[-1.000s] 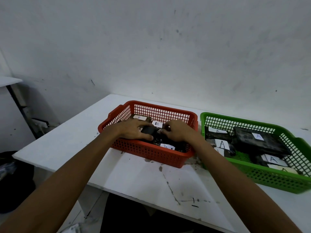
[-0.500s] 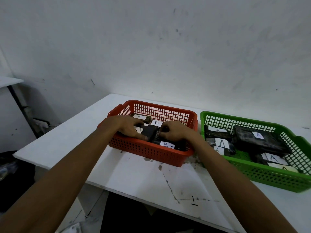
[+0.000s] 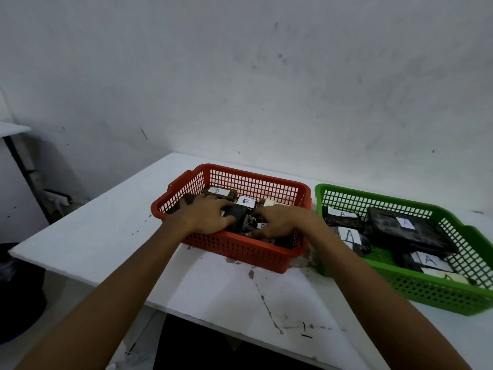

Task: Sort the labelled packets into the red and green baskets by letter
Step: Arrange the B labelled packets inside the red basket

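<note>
Since a second ago both hands have shifted a little nearer and lower inside the red basket (image 3: 234, 249), and the dark packet between them now lies partly under the left hand's fingers (image 3: 226, 212). The left hand (image 3: 205, 216) lies palm down with fingers spread and curled over that dark packet (image 3: 240, 213); whether it truly grips it I cannot tell. The right hand (image 3: 282, 221) is likewise palm down, fingers bent onto crinkled black packets at the near right of the basket, its hold hidden.

The red basket is a rectangular plastic one with lattice walls and a rolled rim. Inside are dark glossy packets with white paper labels, one reading B (image 3: 217, 191) at the far side. To its right, just beside it, stands a green basket (image 3: 416, 289) of the same lattice make, holding flat black packets labelled A (image 3: 405, 223), the largest lying tilted on top of others.

Both baskets stand on a white surface (image 3: 106, 236), scuffed and spotted with dark stains and a thin crack line near its front edge. Behind is a plain grey-white wall (image 3: 240, 76) with small marks. At far left a black bin (image 3: 18, 289) sits on the floor.
</note>
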